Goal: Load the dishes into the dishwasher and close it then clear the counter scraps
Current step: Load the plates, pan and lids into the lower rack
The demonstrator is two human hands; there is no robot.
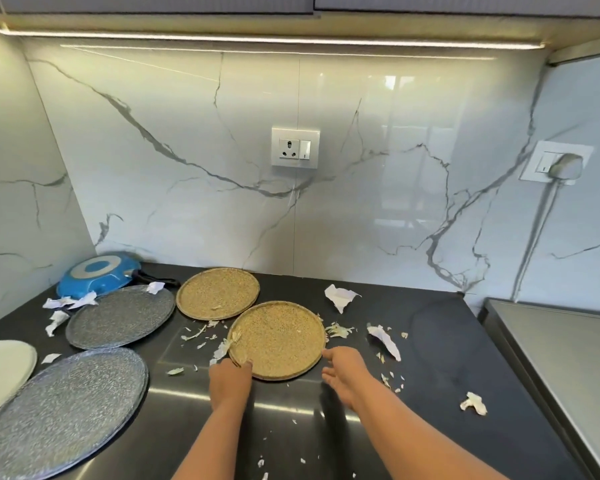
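Up close, gold speckled plate (round, flat), left hand gripping rim

No words, brands, labels or numbers can be read anywhere here; the wall socket plate, straight beyond the hands, carries no legible marking.

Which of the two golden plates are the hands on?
The nearer golden plate, between both hands; the farther golden plate lies untouched by the wall.
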